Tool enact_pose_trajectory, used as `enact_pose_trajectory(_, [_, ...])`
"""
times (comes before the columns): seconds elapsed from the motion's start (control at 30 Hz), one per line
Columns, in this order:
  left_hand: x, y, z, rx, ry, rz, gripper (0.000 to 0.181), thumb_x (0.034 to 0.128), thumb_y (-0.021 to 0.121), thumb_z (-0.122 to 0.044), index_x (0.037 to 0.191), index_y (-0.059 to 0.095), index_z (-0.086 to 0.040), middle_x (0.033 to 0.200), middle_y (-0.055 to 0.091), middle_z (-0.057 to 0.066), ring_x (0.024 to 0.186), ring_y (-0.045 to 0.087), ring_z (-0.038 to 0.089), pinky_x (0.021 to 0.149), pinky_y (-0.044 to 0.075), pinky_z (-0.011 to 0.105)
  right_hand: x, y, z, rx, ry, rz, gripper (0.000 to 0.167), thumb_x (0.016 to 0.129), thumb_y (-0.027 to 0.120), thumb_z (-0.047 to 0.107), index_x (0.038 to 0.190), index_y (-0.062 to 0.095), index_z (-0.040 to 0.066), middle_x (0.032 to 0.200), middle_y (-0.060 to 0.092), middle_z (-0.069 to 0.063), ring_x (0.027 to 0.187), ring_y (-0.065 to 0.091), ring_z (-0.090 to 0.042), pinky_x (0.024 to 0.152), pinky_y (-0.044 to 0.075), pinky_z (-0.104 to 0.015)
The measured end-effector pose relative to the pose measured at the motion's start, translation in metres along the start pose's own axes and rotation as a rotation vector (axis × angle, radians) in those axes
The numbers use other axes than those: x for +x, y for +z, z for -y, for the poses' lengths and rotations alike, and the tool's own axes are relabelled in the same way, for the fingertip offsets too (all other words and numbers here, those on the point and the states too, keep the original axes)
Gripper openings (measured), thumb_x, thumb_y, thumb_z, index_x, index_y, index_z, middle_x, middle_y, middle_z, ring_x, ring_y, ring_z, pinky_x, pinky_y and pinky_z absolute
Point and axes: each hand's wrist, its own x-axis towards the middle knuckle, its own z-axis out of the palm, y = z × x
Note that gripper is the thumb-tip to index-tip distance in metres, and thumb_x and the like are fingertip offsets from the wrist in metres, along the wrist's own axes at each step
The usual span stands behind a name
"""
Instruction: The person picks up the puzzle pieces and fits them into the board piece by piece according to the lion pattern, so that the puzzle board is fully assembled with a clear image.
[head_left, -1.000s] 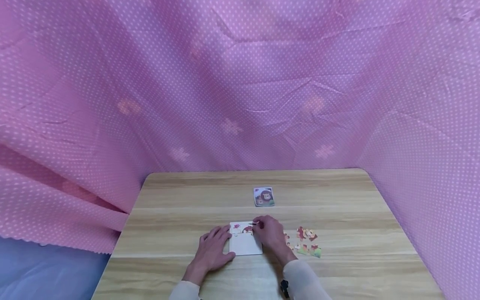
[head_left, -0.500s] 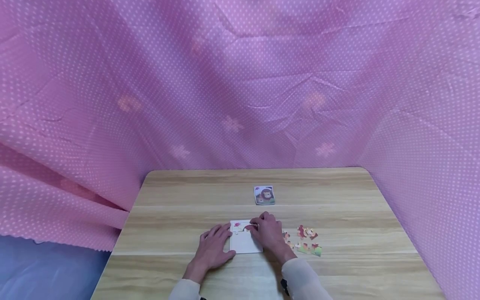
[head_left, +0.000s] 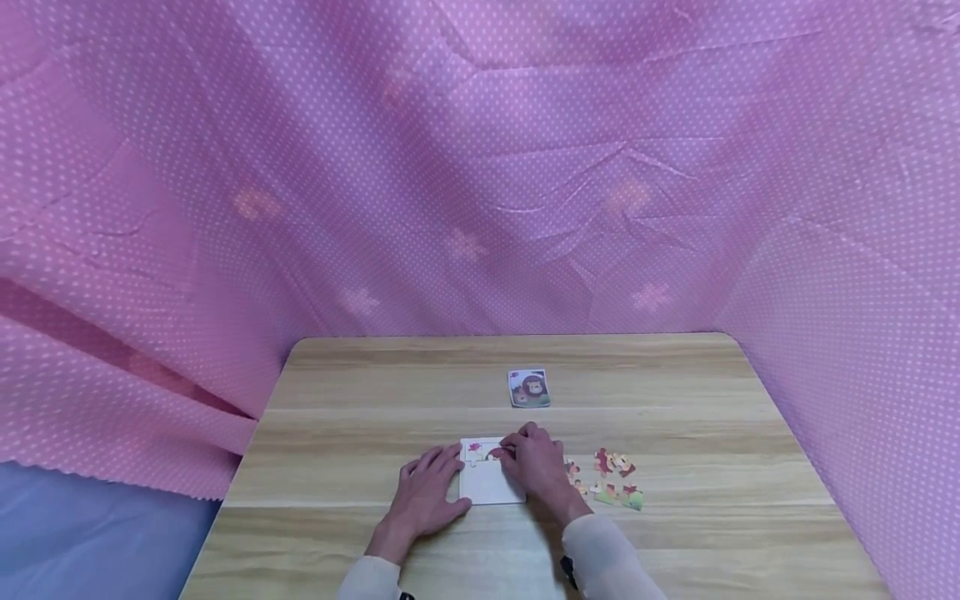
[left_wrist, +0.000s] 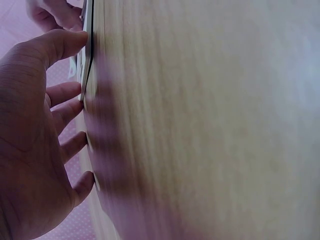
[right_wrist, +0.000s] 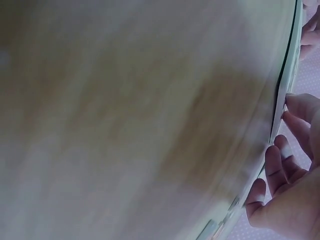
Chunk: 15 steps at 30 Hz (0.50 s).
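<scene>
A white puzzle board (head_left: 491, 485) lies flat on the wooden table, with a few picture pieces (head_left: 476, 451) set along its far edge. At its left side my left hand (head_left: 423, 493) lies with spread fingers, the fingertips and thumb touching the board's edge; the left wrist view shows this hand (left_wrist: 35, 130) from the side. My right hand (head_left: 538, 468) bends over the board's far right corner, its thumb and fingertips pinching a reddish-brown puzzle piece (head_left: 494, 455) that they partly cover. In the right wrist view that hand (right_wrist: 295, 170) reaches the board edge; the piece is hidden there.
Several loose puzzle pieces (head_left: 619, 481) lie right of the right hand, some partly behind it. A lion picture card (head_left: 529, 389) rests beyond the board on the table (head_left: 375, 392). A pink dotted curtain (head_left: 480, 208) hangs behind and beside the table.
The right hand has shifted slightly left and lowered its fingers onto the board's far right corner with the puzzle piece. My left hand has stayed at the board's left edge.
</scene>
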Motion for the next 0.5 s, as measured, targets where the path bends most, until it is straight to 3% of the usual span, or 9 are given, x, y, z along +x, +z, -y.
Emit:
enact_pose_trajectory(0.27, [0.012,0.001,0.004,0.006,0.012,-0.021,0.056,0.0808,0.064,-0.053,0.126,0.060,-0.021,0.153,0.040,-0.003,0.141,0.035,0.029,0.104,0.033,0.060,0.011,-0.002,-0.008,0.048,-0.006,0.030,0.035,0.079,0.077,0.032,0.113,0.070,0.028,0.105,0.057,0.004,0.095,0.052,-0.016,0.085,0.040,-0.040])
enact_pose_trajectory(0.5, [0.022,0.002,0.008,-0.005,0.009,-0.028,0.057,0.0807,0.064,-0.054,0.127,0.059,-0.021,0.154,0.039,-0.003,0.142,0.034,0.030,0.105,0.031,0.061,0.018,-0.006,-0.020,0.123,-0.023,0.067,0.041,0.078,0.076,0.029,0.118,0.066,0.030,0.109,0.053,0.003,0.095,0.049,-0.016,0.084,0.038,-0.038])
